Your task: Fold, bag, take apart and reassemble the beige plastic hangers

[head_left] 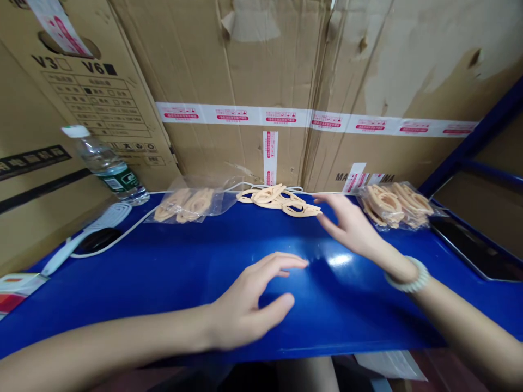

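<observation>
My left hand [249, 302] hovers palm-down over the middle of the blue table [171, 272], fingers spread, holding nothing. My right hand [349, 226], with a pale bead bracelet at the wrist, reaches toward the back with its fingers apart; its fingertips are next to a loose pile of beige rubber rings [280, 200]. A clear plastic bag of the same rings [190, 205] lies left of the pile. Another filled clear bag [394, 205] lies to the right.
Large cardboard boxes [265, 81] wall off the back and left. A water bottle [107, 166] leans at the back left, beside a white device with a cable [87, 231]. A dark tablet [474, 247] lies at the right edge.
</observation>
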Motion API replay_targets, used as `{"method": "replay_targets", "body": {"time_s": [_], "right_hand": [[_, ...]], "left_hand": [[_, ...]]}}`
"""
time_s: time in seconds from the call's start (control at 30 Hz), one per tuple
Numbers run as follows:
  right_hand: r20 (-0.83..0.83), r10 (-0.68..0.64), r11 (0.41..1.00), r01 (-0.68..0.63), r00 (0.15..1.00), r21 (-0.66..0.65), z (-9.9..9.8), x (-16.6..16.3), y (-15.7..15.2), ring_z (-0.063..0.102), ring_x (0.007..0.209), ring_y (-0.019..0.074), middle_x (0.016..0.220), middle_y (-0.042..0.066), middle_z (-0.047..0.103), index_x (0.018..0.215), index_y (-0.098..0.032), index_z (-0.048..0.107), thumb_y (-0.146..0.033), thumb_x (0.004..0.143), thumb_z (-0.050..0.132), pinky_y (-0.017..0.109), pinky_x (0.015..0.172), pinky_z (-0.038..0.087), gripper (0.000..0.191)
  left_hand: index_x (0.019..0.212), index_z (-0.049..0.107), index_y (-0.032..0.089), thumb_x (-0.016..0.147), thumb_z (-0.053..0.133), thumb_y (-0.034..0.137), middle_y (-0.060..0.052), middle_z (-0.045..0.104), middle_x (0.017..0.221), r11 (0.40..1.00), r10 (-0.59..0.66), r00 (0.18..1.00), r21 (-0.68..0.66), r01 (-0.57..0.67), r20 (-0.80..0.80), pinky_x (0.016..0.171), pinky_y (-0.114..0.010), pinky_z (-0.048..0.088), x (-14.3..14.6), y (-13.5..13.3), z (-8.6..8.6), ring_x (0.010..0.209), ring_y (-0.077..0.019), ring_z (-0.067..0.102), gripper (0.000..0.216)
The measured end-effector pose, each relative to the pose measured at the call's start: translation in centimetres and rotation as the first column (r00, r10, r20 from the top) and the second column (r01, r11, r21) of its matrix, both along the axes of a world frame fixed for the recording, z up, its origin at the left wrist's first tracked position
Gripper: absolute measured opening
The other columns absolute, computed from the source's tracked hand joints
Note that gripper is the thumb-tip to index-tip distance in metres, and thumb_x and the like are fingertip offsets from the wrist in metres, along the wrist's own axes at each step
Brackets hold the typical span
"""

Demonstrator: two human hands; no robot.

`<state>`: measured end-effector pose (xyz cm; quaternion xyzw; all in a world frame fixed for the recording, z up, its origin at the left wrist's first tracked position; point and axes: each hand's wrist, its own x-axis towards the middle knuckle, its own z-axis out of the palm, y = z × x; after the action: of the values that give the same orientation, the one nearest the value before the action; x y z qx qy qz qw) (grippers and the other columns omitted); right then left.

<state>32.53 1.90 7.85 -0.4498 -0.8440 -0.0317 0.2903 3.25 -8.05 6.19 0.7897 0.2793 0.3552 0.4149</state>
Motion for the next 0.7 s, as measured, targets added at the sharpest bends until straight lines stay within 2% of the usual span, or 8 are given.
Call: {"method": "replay_targets", "body": {"time_s": [0.07,0.17,0.27,0.33,0.4,0.5,0.6,0.7], "right_hand": [[0.113,-0.094,0.986,0.108,0.989,-0.126,-2.2,0.1,1.4,0.05,0.135,0.0373,0.146,0.022,0.054,0.147,-0.013,0.047,-0.034,0.1,0.054,0.057,0.109,0.044,0.053],[0.247,-0.23,0.923,0.292,0.941,-0.252,-5.2,0.7,3.8,0.027,0.15,0.0406,0.16,0.026,0.035,0.153,-0.007,0.036,-0.041,0.1,0.052,0.062,0.116,0.034,0.065],[0.2,-0.283,0.91,0.328,0.938,-0.253,-6.6,1.2,5.6,0.031,0.148,0.0429,0.155,0.027,0.041,0.139,-0.007,0.052,-0.042,0.099,0.053,0.065,0.113,0.033,0.054],[0.117,-0.289,0.926,0.308,0.95,-0.219,-6.7,1.3,6.1,0.047,0.136,0.0419,0.142,0.026,0.055,0.121,-0.01,0.062,-0.039,0.096,0.056,0.061,0.107,0.041,0.038],[0.001,-0.269,0.945,0.264,0.963,-0.195,-6.6,1.3,6.0,0.061,0.116,0.0363,0.121,0.02,0.067,0.106,-0.015,0.064,-0.039,0.094,0.059,0.053,0.098,0.049,0.027],[-0.283,-0.192,0.963,0.124,0.94,-0.241,-6.1,1.2,4.9,0.067,0.086,0.0264,0.093,0.009,0.07,0.097,-0.02,0.061,-0.04,0.092,0.062,0.042,0.08,0.053,0.021],[-0.574,-0.205,0.928,-0.028,0.793,-0.371,-5.6,0.4,3.0,0.06,0.061,0.0176,0.073,0.001,0.065,0.097,-0.02,0.061,-0.041,0.091,0.065,0.032,0.06,0.048,0.023],[-0.747,-0.292,0.878,-0.143,0.597,-0.457,-4.8,-1.3,0.9,0.055,0.055,0.0132,0.067,-0.001,0.062,0.1,-0.018,0.065,-0.041,0.088,0.071,0.026,0.053,0.042,0.027]], "left_hand": [[0.127,0.063,0.023,0.093,0.056,0.018,-0.008,0.063,0.132,0.989,-0.048,0.999,-0.139,0.046,-0.005,0.102,-0.038,0.054,1.3,2.3,-1.9,0.119,-0.024,0.062,0.034],[0.117,0.065,0.019,0.092,0.055,0.018,-0.009,0.068,0.12,0.969,-0.004,0.999,-0.247,0.013,0.039,0.094,-0.037,0.056,2.4,4.3,-4.0,0.111,-0.0231,0.066,0.027],[0.112,0.065,0.017,0.093,0.055,0.021,-0.009,0.07,0.112,0.952,0.04,0.993,-0.307,-0.004,0.111,0.089,-0.036,0.056,2.4,4.9,-4.6,0.103,-0.0219,0.068,0.021],[0.109,0.066,0.016,0.093,0.056,0.021,-0.009,0.071,0.108,0.947,0.048,0.99,-0.32,-0.002,0.136,0.089,-0.036,0.055,2.2,5.0,-4.6,0.1,-0.0212,0.068,0.019],[0.108,0.066,0.017,0.093,0.056,0.02,-0.009,0.071,0.105,0.941,0.051,0.988,-0.338,0.002,0.148,0.087,-0.035,0.055,2.1,4.9,-4.6,0.099,-0.0207,0.068,0.018],[0.107,0.065,0.017,0.094,0.056,0.021,-0.008,0.071,0.104,0.929,0.072,0.979,-0.37,0.004,0.192,0.083,-0.033,0.055,1.9,4.9,-4.6,0.094,-0.0196,0.068,0.017],[0.108,0.063,0.018,0.094,0.056,0.021,-0.007,0.069,0.102,0.927,0.157,0.963,-0.368,-0.068,0.217,0.08,-0.031,0.053,1.6,5.0,-4.7,0.09,-0.018,0.066,0.016],[0.115,0.061,0.02,0.091,0.059,0.02,-0.002,0.061,0.087,0.923,0.313,0.93,-0.291,-0.25,0.194,0.068,-0.025,0.048,1.3,5.4,-4.7,0.074,-0.013,0.058,0.024]]}}
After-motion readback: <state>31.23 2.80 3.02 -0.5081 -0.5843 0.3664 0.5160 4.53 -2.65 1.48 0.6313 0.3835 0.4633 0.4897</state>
